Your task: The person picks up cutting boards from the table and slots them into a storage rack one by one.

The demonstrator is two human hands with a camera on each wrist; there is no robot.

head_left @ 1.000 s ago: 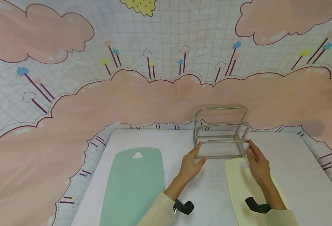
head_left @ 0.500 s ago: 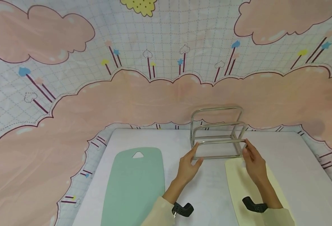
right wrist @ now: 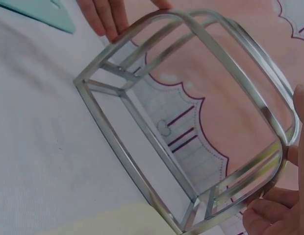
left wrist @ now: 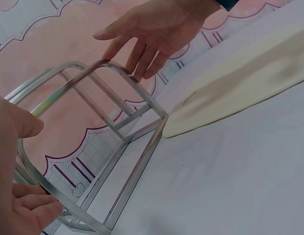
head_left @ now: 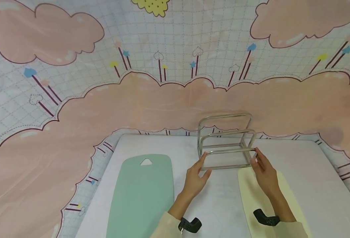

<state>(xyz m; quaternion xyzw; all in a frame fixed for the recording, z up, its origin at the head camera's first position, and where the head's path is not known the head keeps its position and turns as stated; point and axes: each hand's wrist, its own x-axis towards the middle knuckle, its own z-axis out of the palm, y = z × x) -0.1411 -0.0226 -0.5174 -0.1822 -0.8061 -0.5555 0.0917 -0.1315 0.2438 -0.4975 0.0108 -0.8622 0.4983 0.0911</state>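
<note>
A silver wire rack (head_left: 230,151) with several upright hoops stands at the back of the white table. My left hand (head_left: 194,180) touches its left front corner with extended fingers, the thumb spread apart. At the right front corner my right hand (head_left: 265,173) rests its fingers on the side of the hoop. In the left wrist view the right hand (left wrist: 154,27) has its fingers on the outside of the frame and its thumb free. Fingertips of the left hand (right wrist: 105,19) lie against the frame in the right wrist view.
A green cutting board (head_left: 142,195) lies flat on the left of the white table (head_left: 320,185). Under my right forearm is a pale yellow cutting board (head_left: 249,198), its far end close to the rack. A curtain printed with clouds (head_left: 163,105) hangs behind.
The rack has slid a little to the left across the table, with both hands moving along at its sides. Both cutting boards stay where they were.
</note>
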